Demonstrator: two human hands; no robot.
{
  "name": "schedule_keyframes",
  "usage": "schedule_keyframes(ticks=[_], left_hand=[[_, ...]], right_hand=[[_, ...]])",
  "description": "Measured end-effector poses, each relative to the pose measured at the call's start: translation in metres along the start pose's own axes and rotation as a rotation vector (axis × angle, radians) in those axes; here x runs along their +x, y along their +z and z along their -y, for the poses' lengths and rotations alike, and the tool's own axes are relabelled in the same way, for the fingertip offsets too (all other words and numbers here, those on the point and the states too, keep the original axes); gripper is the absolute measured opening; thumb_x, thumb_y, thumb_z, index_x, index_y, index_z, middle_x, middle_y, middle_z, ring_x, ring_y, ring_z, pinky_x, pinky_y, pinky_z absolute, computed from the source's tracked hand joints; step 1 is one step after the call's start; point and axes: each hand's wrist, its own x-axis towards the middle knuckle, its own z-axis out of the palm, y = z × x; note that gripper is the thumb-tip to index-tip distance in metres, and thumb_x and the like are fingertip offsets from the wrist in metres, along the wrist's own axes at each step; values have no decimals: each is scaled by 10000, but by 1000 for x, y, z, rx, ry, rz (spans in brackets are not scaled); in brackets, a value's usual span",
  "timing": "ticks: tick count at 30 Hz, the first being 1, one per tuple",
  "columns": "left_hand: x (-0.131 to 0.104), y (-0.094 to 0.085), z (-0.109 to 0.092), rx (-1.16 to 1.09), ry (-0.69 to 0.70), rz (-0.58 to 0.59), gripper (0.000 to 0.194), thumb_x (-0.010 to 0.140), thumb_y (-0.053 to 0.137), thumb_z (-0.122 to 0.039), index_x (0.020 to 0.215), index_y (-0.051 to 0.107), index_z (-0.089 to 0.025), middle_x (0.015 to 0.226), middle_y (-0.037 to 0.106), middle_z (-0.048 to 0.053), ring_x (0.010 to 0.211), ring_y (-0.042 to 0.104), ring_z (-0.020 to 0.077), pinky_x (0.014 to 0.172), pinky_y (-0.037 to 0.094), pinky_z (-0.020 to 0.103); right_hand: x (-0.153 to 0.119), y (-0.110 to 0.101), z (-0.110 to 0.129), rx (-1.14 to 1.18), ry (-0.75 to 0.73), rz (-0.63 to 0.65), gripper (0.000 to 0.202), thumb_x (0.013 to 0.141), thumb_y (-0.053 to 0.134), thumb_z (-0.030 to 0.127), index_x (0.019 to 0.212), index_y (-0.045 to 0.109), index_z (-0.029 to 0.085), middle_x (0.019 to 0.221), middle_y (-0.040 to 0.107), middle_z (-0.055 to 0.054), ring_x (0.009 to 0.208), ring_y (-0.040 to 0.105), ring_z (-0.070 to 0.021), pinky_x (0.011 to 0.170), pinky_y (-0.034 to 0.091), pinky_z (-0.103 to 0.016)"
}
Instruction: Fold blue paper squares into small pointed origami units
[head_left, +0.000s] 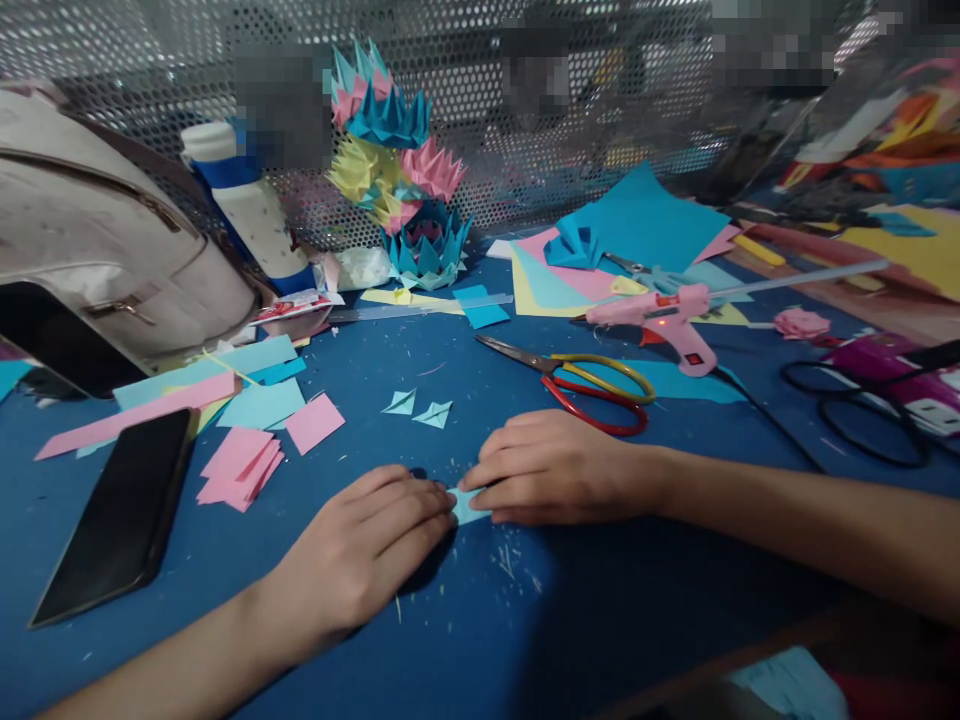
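A small light blue paper piece (pixel 469 506) lies on the blue table between my two hands. My left hand (pixel 382 545) has its fingers together, their tips on the paper's left edge. From the right, my right hand (pixel 559 470) presses its fingertips on the paper's right side and upper edge. The thumbs are mostly hidden. Just beyond my hands lie two small folded light blue pieces, one (pixel 401 403) left of the other (pixel 434 415). Red-and-yellow-handled scissors (pixel 559 370) rest behind my right hand.
A phone (pixel 120 520) and pink squares (pixel 240 468) lie at the left. A pink glue gun (pixel 675 318), its cable trailing right, sits behind the scissors. A folded-paper tower (pixel 427 240), a bottle (pixel 251 210) and a bag (pixel 112 220) stand at the back.
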Motion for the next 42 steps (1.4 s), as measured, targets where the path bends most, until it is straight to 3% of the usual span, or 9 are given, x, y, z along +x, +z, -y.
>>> schedule_keyframes(ticks=[15, 25, 31, 36, 42], left_hand=[[2, -2, -1, 64, 33, 6, 379, 1076, 301, -116, 1119, 676, -80, 1135, 742, 107, 1032, 696, 208, 970, 540, 380], [-2, 6, -4, 61, 15, -29, 367, 1066, 314, -104, 1146, 672, -80, 1144, 733, 115, 1043, 684, 209, 970, 524, 386], [2, 8, -22, 209, -24, 17, 271, 1042, 468, -194, 1127, 694, -73, 1032, 750, 100, 962, 696, 225, 919, 548, 397], [-3, 15, -38, 345, 14, 17, 292, 1008, 484, -165, 1184, 681, -41, 1143, 731, 146, 1013, 698, 295, 921, 545, 444], [-8, 18, -44, 404, 28, 40, 329, 982, 485, -156, 1231, 639, -6, 1190, 702, 196, 1087, 675, 306, 999, 502, 453]], right_hand=[[-1, 1, -1, -26, -22, -13, 201, 1029, 524, 279, 1107, 684, 186, 1120, 747, -19, 1024, 630, -133, 756, 426, -288], [-3, 0, -3, -29, -31, 39, 215, 1032, 508, 275, 1131, 682, 198, 1126, 731, -24, 1053, 608, -131, 744, 429, -293], [2, -1, 0, -48, 9, 58, 241, 1044, 485, 310, 1137, 673, 191, 1110, 727, -20, 1022, 596, -134, 734, 427, -293], [7, 2, 5, -142, 58, 145, 338, 1052, 434, 405, 1204, 651, 196, 1139, 686, -67, 980, 565, -189, 780, 430, -331], [21, 5, 5, -215, 25, 159, 368, 1020, 485, 474, 1254, 637, 234, 1140, 659, -73, 968, 536, -202, 796, 406, -345]])
